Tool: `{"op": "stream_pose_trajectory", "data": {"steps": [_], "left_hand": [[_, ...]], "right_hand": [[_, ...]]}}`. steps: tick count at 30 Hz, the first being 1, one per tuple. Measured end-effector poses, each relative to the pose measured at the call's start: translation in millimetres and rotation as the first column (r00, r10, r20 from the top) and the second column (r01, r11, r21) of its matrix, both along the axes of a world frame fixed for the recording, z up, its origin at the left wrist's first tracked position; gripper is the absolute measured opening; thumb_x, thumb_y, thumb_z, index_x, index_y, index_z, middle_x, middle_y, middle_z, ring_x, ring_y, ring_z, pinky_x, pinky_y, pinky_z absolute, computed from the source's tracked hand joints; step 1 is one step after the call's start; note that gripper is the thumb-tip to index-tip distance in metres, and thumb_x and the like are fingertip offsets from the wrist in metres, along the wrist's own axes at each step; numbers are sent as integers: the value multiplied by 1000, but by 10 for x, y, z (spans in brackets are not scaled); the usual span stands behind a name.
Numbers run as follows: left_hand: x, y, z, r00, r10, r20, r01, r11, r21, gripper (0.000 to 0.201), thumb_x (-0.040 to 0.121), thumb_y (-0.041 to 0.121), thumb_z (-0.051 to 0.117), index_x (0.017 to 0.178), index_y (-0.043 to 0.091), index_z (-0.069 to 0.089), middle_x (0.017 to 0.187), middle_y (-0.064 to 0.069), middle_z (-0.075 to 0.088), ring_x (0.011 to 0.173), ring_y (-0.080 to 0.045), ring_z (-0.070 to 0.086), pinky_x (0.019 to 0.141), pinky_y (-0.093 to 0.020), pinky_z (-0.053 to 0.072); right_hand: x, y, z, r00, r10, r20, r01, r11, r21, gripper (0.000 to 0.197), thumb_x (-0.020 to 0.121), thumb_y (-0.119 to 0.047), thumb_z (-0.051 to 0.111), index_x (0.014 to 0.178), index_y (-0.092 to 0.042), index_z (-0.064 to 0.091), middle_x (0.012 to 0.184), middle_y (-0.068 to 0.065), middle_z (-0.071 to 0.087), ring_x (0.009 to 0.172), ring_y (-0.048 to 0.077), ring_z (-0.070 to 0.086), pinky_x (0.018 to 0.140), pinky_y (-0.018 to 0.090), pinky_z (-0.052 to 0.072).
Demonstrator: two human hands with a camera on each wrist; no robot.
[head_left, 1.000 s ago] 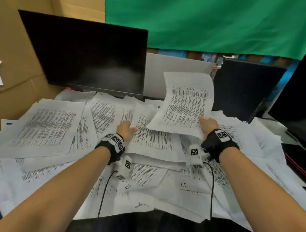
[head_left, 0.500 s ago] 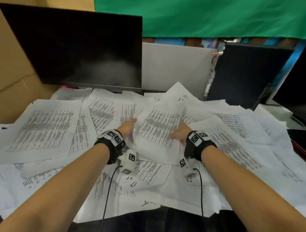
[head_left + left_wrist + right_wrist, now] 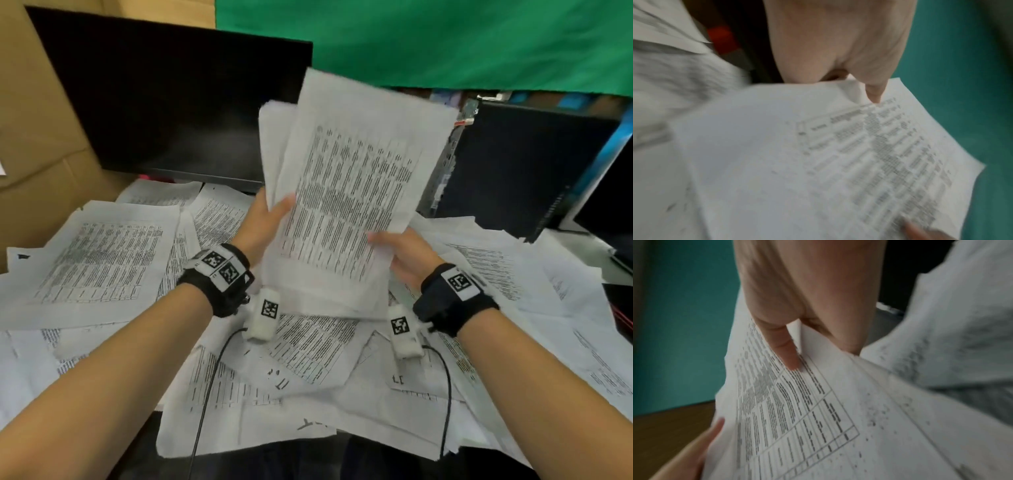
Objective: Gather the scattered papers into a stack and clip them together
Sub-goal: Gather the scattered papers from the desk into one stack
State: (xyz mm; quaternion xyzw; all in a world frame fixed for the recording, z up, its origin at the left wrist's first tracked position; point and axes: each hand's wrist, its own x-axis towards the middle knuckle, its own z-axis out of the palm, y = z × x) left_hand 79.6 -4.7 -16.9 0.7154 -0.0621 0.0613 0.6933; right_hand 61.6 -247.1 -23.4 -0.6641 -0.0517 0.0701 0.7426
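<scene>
A bundle of printed sheets (image 3: 346, 205) stands raised and tilted back above the desk, its lower edge near the paper pile. My left hand (image 3: 263, 219) grips the bundle's left edge, thumb on the front. My right hand (image 3: 400, 253) grips its lower right edge, thumb across the print. In the left wrist view my thumb (image 3: 873, 91) presses on the bundle (image 3: 838, 154); in the right wrist view my thumb (image 3: 785, 350) lies on the printed table of the bundle (image 3: 797, 410). Many loose papers (image 3: 102, 260) cover the desk all around. No clip is in view.
A black monitor (image 3: 164, 102) stands at the back left, a dark computer case (image 3: 524, 168) at the back right, another screen (image 3: 613, 205) at the far right. Cardboard (image 3: 37, 137) walls the left side and green cloth (image 3: 428, 41) hangs behind. Cables (image 3: 209, 387) trail from my wrists.
Both hands have lifted a bundle of sheets off the pile and tipped it upright; half a second ago they were pressed down on papers lying on the desk.
</scene>
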Motion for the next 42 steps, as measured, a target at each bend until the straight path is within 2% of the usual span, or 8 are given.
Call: {"op": "stream_pose_trajectory", "data": {"steps": [6,14,18,22,25,28,34,42], "left_hand": [[-298,-67,701,876,116,468,-163,985,61,30,97,18,51,123,26,39,110,20,54,95,21,54,83,-4,45],[-277,174,373,992,-81,-101,98,978,183,41,87,33,62,125,22,54,123,7,58,112,-13,52,104,-40,39],[-393,-86,396,994,-105,-31,108,905,412,36,90,9,56,125,17,51,111,8,57,96,-3,56,97,-27,42],[-451,-160,613,986,45,159,-63,992,113,22,88,-4,52,91,17,54,81,10,57,66,10,58,62,-7,47],[-425,-41,465,998,21,-64,-6,977,215,14,91,8,55,101,18,52,104,5,59,96,-6,57,89,-20,42],[-309,218,38,935,96,-341,109,838,535,43,91,22,59,130,8,47,117,-6,56,102,-21,56,87,-31,47],[-174,948,-120,863,318,-392,-170,914,368,40,90,24,60,123,2,55,114,-13,60,99,-24,56,93,-36,47],[-78,2556,-373,408,878,-251,-543,454,706,86,80,50,65,142,2,29,147,-24,30,135,-42,30,111,-50,27]], "right_hand": [[-49,208,625,937,-119,328,230,917,-326,69,73,-46,81,130,-17,55,125,-2,66,114,17,64,103,44,49],[-153,334,303,980,-189,69,199,964,-179,126,47,-60,90,147,-10,33,149,5,46,135,24,46,114,50,35],[-109,572,284,926,-361,113,370,926,-74,67,69,-38,85,124,-11,57,121,4,66,114,24,63,105,49,47],[-99,689,497,879,-448,162,451,892,19,86,81,-34,78,146,-2,33,133,5,56,127,23,50,111,38,38],[-78,667,245,941,-330,73,335,940,-65,50,77,-32,81,120,-15,62,117,3,69,110,23,65,105,49,47],[-108,673,-144,973,-218,-77,182,928,-326,57,80,-46,74,125,-14,59,123,-2,64,111,20,60,105,47,45],[103,798,-455,912,-406,61,391,816,-426,44,88,-31,71,120,-2,64,115,16,69,108,34,65,96,47,52],[245,916,-503,869,-473,145,358,400,-843,61,86,-25,66,140,-8,42,139,20,46,128,38,44,104,46,43]]}}
